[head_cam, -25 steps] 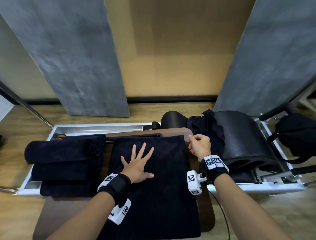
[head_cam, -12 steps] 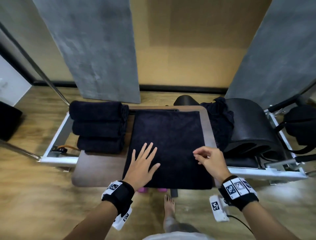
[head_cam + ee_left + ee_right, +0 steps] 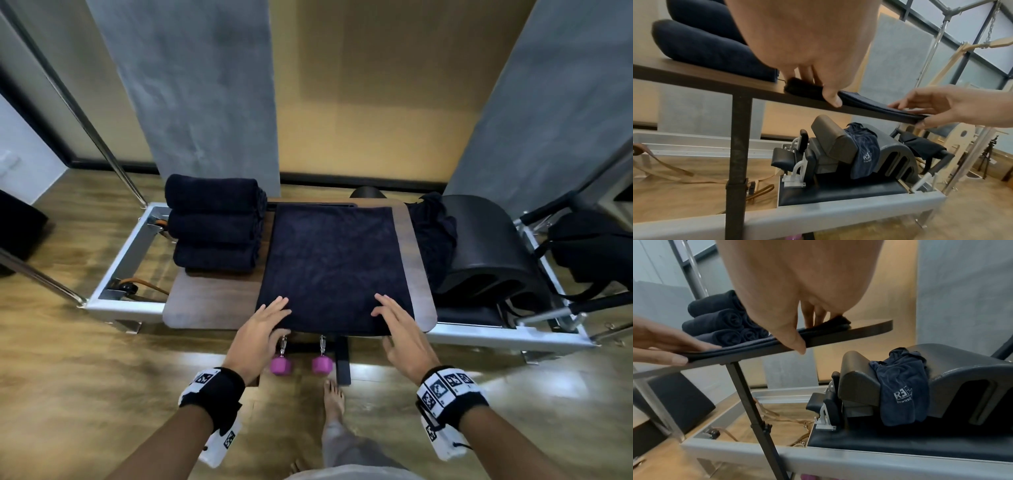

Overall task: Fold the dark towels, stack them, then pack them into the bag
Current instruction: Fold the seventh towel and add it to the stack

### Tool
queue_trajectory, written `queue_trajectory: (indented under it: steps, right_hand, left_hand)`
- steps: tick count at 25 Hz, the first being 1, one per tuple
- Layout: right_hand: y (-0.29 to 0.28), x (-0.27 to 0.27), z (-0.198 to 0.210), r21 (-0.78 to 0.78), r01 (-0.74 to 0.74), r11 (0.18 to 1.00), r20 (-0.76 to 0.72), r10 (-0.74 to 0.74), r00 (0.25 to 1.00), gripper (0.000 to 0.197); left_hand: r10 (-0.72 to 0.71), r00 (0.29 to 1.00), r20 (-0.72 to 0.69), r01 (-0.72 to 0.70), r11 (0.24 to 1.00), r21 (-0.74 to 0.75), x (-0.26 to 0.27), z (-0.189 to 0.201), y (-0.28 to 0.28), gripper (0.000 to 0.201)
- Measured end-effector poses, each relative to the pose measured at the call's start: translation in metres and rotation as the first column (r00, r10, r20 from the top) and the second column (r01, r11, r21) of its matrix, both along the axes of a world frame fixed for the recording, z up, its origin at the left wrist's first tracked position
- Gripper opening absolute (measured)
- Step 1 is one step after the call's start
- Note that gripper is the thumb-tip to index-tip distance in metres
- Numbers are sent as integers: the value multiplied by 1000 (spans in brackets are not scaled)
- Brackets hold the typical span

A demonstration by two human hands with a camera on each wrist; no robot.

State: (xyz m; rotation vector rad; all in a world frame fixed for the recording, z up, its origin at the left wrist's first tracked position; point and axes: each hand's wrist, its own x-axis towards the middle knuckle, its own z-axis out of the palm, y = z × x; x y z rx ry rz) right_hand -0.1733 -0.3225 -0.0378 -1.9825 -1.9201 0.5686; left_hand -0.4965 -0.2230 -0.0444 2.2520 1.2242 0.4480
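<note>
Lying flat on the brown wooden counter (image 3: 212, 301), long axis running away from both hands, flat dark navy towel (image 3: 334, 263), near corners pinched by left fingers (image 3: 277, 308) and right fingers (image 3: 387, 305).

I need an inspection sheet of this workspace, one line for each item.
Surface: wooden table top, towels on it.
Job's things: flat towel spread out; rolled towels stacked beside it; crumpled towel on black barrel; black bag far right.
Clutter: purple weights under table.
Hands: left hand and right hand pinch towel's near corners.
Cables: tan straps in metal frame.
Surroundings: grey panels, wood floor.
</note>
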Motion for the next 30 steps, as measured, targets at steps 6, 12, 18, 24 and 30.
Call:
queue_trajectory:
  steps: [6,12,18,24,30]
  right_hand:
    - [3,17,28,25,151,988,-284,-138,949,20]
    - [64,57,80,-16,341,940,-587,-285,758,7]
    - [156,89,75,25,360,933,-602,-273,750,11]
    - [225,106,34,-83,430,899,-486,-413,770,7]
    - [217,111,18,186,521,833,-350,-439,827,13]
  left_hand:
    - [148,987,61,-151,988,33,-4,34,18,16]
    - [233,940,251,-249,968,35,21,69,75,6]
    - [329,903,274,-342,940,0,61,74,145,6]
    - [406,910,82,-403,914,-46,99,52,190,9]
    - [272,960,-60,-254,944,212,116,26,173,34]
